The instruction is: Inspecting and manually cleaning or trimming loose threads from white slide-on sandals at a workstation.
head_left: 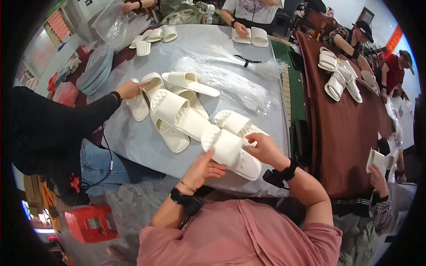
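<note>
A white slide slipper (228,148) lies tilted in front of me, its toe to the left and its heel to the lower right. My left hand (205,170) rests against its near side, fingers stretched out and loosely apart. Curled at its far side is my right hand (265,150), thumb and forefinger closed at the slipper's edge. Behind it lies a second white slipper (233,122), partly covered. Left of these, several more white slippers (177,108) overlap in a pile. A co-worker's hand (128,89) touches one of them at the left.
A grey cloth covers the table (128,133). Clear plastic bags (235,80) and a black strap (246,60) lie on it. Another person's hand (241,30) touches slippers at the far edge. A brown table (350,142) stands right, a red stool (92,223) lower left.
</note>
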Demonstrator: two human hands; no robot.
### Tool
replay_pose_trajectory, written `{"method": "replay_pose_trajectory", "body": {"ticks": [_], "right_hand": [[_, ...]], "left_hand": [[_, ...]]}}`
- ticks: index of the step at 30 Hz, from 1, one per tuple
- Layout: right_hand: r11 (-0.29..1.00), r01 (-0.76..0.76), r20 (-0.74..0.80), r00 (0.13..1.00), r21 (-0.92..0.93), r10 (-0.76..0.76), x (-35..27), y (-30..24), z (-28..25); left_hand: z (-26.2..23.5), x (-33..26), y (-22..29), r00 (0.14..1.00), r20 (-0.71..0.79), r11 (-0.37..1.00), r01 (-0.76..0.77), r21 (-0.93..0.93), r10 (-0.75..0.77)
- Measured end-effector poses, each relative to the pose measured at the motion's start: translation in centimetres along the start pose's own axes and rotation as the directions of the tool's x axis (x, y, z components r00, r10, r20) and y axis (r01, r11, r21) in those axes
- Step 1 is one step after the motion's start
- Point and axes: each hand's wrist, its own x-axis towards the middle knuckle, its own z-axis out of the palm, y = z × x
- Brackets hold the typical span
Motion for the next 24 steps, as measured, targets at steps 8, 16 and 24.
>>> {"method": "replay_pose_trajectory", "body": {"ticks": [8, 16, 24], "right_hand": [[0.964, -0.164, -0.221, 0.968, -0.211, 0.116, 0.8, 5.5, -1.2], [0.838, -0.115, -0.081, 0.993, -0.533, 0.084, -1.3, 3.2, 1.2], [0.910, -0.092, 0.022, 0.994, -0.403, 0.111, -7.8, 1.0, 2.9]], "left_hand": [[-2.1, -2.2, -1.0, 0.850, -0.368, 0.917, -0.291, 0.272, 0.378], [2.7, 1.3, -2.9, 0.905, -0.021, 0.640, -0.285, 0.713, 0.426], [3.4, 2.3, -1.7, 0.856, -0.071, 0.307, -0.105, 0.946, 0.512]]}}
